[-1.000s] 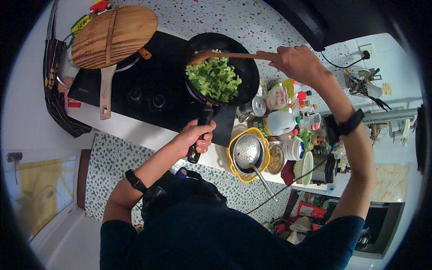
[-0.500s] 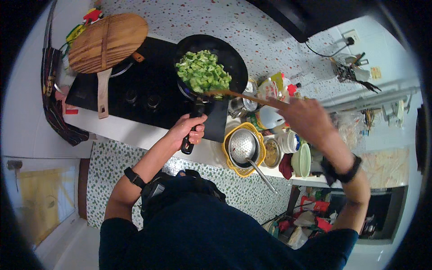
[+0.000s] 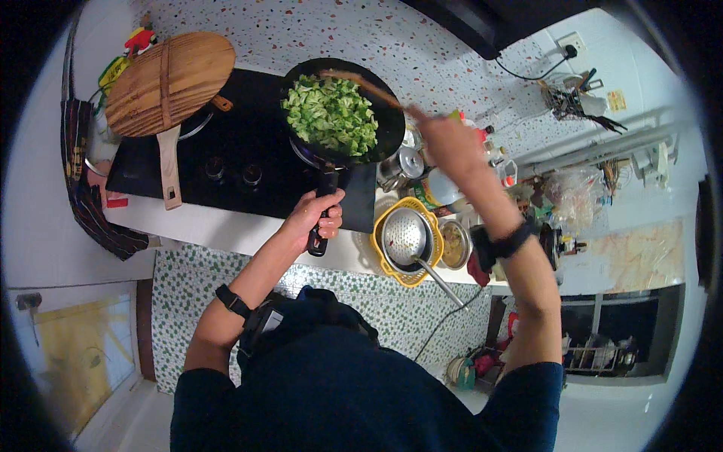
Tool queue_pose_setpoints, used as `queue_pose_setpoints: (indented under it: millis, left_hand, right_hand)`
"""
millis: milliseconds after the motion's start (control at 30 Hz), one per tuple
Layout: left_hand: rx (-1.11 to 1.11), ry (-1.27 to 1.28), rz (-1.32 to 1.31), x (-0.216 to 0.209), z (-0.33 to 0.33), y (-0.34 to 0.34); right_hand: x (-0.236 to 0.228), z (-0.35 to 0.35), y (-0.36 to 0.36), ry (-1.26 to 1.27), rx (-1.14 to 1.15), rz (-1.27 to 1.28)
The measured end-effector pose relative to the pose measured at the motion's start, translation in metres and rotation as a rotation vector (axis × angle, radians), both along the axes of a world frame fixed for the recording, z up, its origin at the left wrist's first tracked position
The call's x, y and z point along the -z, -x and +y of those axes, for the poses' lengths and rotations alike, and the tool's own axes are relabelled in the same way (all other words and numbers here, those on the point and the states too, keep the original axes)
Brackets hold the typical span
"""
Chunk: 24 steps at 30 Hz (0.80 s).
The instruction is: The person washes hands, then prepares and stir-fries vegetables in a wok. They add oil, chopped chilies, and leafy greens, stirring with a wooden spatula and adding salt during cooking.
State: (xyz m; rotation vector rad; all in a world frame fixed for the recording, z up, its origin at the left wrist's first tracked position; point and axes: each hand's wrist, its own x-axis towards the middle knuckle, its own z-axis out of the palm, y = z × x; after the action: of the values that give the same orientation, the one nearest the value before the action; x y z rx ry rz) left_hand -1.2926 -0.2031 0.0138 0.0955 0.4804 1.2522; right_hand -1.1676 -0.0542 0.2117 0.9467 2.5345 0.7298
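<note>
A black frying pan [image 3: 390,124] sits over the right burner of the black cooktop [image 3: 271,135]. Chopped green vegetables [image 3: 331,113] are heaped in it. My left hand [image 3: 315,217] is wrapped round the pan's black handle [image 3: 327,181]. In my right hand [image 3: 456,147], raised to the right of the pan, is a wooden spatula [image 3: 369,84]. Its blade reaches the far side of the vegetables, inside the pan's rim. The right hand is slightly blurred by motion.
A round wooden lid [image 3: 196,75] and a pale wooden turner [image 3: 169,169] rest over the left burner. On the counter stand a yellow basket [image 3: 382,260] holding a metal skimmer [image 3: 405,235], a metal bowl [image 3: 455,245] and a metal canister [image 3: 409,161]. Bottles crowd behind them.
My right hand has swung up and leftward, carrying the spatula blade from the pan's near side to its far side. My left hand keeps its grip on the handle.
</note>
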Motion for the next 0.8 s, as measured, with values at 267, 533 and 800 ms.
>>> queue_pose_setpoints:
  millis: [267,533,800]
  left_hand:
    - [-0.006,-0.004,0.007,0.000,-0.001,0.000]
    - [0.020,0.072,0.035,-0.011,-0.001,0.004]
    - [0.055,0.067,0.153,-0.011,-0.003,0.013]
  right_hand:
    - [0.039,-0.061,-0.090,0.137,-0.040,0.096]
    - [0.097,-0.073,-0.034,0.532,0.142,0.644]
    - [0.175,0.119,-0.095,0.377,0.316,1.258]
